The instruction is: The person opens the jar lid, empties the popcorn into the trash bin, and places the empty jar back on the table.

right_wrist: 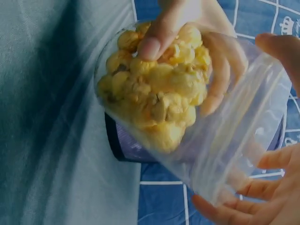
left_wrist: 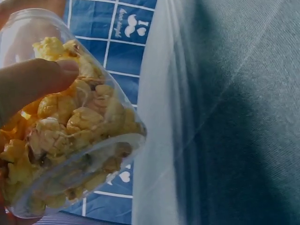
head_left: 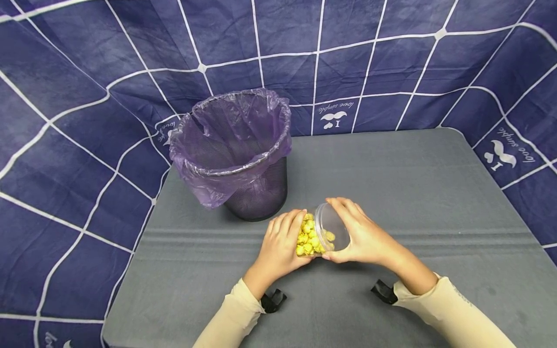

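A clear plastic jar (left_wrist: 108,112) of yellow popcorn (head_left: 309,238) lies tilted on its side between both hands, low over the table. My left hand (head_left: 278,244) grips the jar's body near the base, its thumb pressed along the side in the left wrist view. At the other end, my right hand (head_left: 365,237) holds the clear round lid (head_left: 337,224), thumb and fingers spread around the rim. Popcorn gathers toward the base end, and a see-through space shows near the lid in the right wrist view.
A black mesh trash bin (head_left: 265,193) with a purple plastic liner (head_left: 230,179) stands on the grey table (head_left: 391,179), beyond the left hand. Dark blue cloth (head_left: 357,63) with white grid lines hangs behind and at both sides. Black straps (head_left: 274,300) show at the cuffs.
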The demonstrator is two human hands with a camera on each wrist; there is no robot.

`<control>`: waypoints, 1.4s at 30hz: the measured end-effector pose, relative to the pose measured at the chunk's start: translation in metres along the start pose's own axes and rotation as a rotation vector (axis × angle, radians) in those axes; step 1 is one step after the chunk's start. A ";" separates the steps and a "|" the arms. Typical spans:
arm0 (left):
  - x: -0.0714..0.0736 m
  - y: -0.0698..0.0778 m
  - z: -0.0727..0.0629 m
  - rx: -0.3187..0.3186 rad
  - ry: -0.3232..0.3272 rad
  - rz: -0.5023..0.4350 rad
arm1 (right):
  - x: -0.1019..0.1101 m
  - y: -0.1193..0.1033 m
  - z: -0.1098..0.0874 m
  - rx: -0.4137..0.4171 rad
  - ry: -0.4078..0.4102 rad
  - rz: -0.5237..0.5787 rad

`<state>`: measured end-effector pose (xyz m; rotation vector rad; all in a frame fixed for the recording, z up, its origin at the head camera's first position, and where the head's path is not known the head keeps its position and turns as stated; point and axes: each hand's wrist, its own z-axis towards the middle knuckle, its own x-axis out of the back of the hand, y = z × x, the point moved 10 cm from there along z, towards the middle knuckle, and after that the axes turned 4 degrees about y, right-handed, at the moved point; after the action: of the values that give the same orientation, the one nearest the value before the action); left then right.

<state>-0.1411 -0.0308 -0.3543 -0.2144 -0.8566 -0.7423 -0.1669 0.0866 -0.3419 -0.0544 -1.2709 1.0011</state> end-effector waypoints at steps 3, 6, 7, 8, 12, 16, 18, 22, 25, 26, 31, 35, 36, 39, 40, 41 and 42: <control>-0.002 -0.002 -0.001 0.003 -0.033 -0.018 | -0.002 -0.002 -0.001 0.041 -0.022 -0.009; -0.005 -0.003 -0.002 0.009 -0.074 -0.060 | -0.004 -0.007 -0.003 0.111 -0.052 -0.031; -0.007 -0.004 -0.003 0.012 -0.088 -0.076 | -0.004 -0.009 -0.004 0.138 -0.064 -0.039; -0.008 -0.004 -0.003 0.013 -0.100 -0.090 | -0.005 -0.011 -0.005 0.163 -0.077 -0.047; -0.009 -0.005 -0.003 0.019 -0.100 -0.112 | -0.005 -0.013 -0.006 0.176 -0.134 -0.032; -0.006 -0.005 -0.001 0.021 -0.059 -0.102 | 0.000 -0.005 -0.006 0.004 -0.130 -0.037; -0.005 -0.005 0.001 0.017 -0.046 -0.094 | 0.002 0.001 -0.006 -0.116 -0.121 -0.047; -0.006 -0.005 0.002 0.016 -0.045 -0.069 | -0.001 0.012 -0.007 -0.294 -0.161 -0.071; -0.007 -0.004 0.001 0.013 -0.048 -0.054 | -0.003 0.014 -0.007 -0.323 -0.185 -0.073; -0.007 -0.004 0.001 0.012 -0.050 -0.052 | -0.003 0.014 -0.007 -0.318 -0.184 -0.069; -0.009 -0.004 0.001 0.013 -0.074 -0.071 | -0.001 0.007 -0.003 -0.183 -0.163 -0.039; -0.011 -0.005 0.000 0.022 -0.109 -0.107 | 0.001 -0.009 -0.001 0.048 -0.175 -0.002; -0.011 -0.005 -0.001 0.026 -0.116 -0.116 | 0.001 -0.012 -0.002 0.089 -0.189 0.016; -0.012 -0.005 -0.001 0.032 -0.126 -0.125 | 0.000 -0.012 -0.004 0.082 -0.232 0.035; -0.012 -0.005 0.000 0.033 -0.124 -0.128 | 0.000 -0.009 -0.005 0.038 -0.237 0.034; -0.012 -0.005 0.000 0.032 -0.119 -0.128 | -0.001 -0.005 -0.006 -0.018 -0.238 0.025; -0.012 -0.005 0.000 0.030 -0.114 -0.125 | 0.000 0.000 -0.007 -0.083 -0.232 0.013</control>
<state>-0.1496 -0.0285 -0.3635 -0.1782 -0.9955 -0.8394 -0.1615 0.0894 -0.3443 -0.0111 -1.5256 0.9864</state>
